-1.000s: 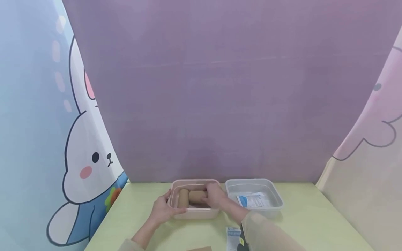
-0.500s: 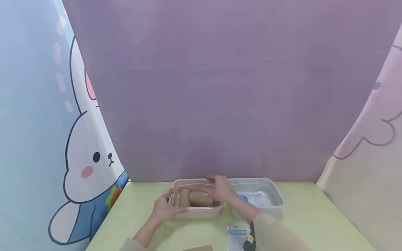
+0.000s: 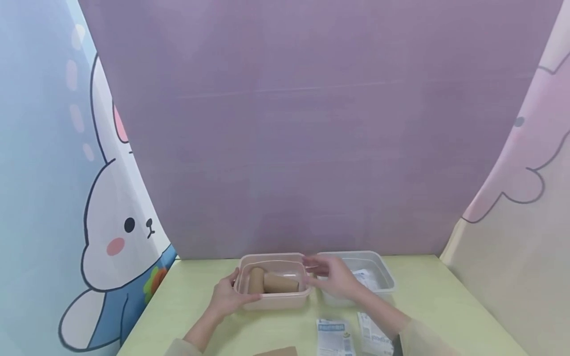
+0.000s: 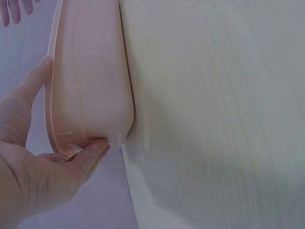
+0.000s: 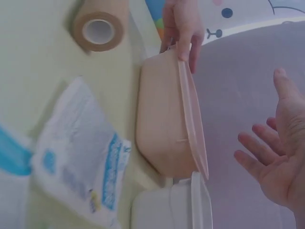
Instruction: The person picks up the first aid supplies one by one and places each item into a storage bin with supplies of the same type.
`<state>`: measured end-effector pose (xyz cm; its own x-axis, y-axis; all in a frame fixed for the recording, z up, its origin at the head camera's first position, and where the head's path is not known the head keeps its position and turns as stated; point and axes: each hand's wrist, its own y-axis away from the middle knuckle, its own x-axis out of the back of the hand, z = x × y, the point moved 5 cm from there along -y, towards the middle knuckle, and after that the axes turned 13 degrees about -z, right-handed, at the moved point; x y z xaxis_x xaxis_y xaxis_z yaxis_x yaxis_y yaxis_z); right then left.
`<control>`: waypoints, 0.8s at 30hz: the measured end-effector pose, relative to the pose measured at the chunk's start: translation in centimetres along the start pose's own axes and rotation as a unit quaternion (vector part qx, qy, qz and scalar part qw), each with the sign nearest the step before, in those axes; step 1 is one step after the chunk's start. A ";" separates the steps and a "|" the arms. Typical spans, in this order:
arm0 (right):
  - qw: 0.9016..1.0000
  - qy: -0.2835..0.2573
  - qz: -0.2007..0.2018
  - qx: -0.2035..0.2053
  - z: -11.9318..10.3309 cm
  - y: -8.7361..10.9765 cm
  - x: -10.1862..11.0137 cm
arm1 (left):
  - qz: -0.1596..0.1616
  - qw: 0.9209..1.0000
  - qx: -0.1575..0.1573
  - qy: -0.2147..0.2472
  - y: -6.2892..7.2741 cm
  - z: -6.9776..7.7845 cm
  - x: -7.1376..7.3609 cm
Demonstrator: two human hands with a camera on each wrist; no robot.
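My left hand (image 3: 224, 296) grips the left end of a pink plastic container (image 3: 273, 302), thumb along the front rim. In the left wrist view its fingers curl under the rim. Inside lie two brown rolls, one lengthwise (image 3: 256, 281) and one crosswise (image 3: 281, 284). My right hand (image 3: 336, 277) hovers by the container's right end, fingers spread and holding nothing, as the right wrist view (image 5: 281, 152) also shows. Behind it stands a whitish container (image 3: 386, 274), partly hidden, with a white-and-blue packet (image 3: 366, 278) inside.
Two white-and-blue printed packets (image 3: 335, 338) (image 3: 374, 336) lie on the pale yellow-green table at the front. Another brown roll (image 5: 112, 14) with a white core shows in the right wrist view. A purple-grey backdrop (image 3: 285, 148) rises behind both containers.
My right hand has let go of the crosswise roll, come out of the pink container and moved right, fingers opening. The left hand keeps its grip. A second table packet has come into view.
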<state>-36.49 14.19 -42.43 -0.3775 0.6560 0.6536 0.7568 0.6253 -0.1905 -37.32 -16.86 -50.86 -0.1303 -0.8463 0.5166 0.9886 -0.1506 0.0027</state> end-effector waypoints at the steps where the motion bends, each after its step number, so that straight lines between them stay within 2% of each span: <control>1: 1.000 -0.002 -0.010 0.005 0.0 0.5 0.0 | 0.000 1.000 -0.001 -0.003 0.0 0.0 0.0; 5: 1.000 0.007 -0.024 0.014 0.0 2.5 -0.2 | 0.000 1.000 -0.001 -0.006 0.0 0.0 0.0; 13: 0.999 0.024 -0.025 0.022 -0.3 5.4 -1.3 | 0.004 1.000 -0.008 -0.014 0.3 0.3 0.3; 19: 0.999 0.031 -0.028 0.029 -0.2 6.6 -2.4 | 0.001 1.000 -0.010 -0.008 0.5 0.6 0.3; 24: 0.997 0.032 -0.028 0.068 -0.1 6.8 -3.7 | -0.005 1.000 -0.012 -0.018 0.6 1.0 0.3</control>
<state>-29.93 15.98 -46.05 -0.3781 0.5932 0.7108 0.6545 0.7142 -0.2479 -36.66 -16.76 -49.87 -0.1369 -0.8259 0.5469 0.9852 -0.1712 -0.0120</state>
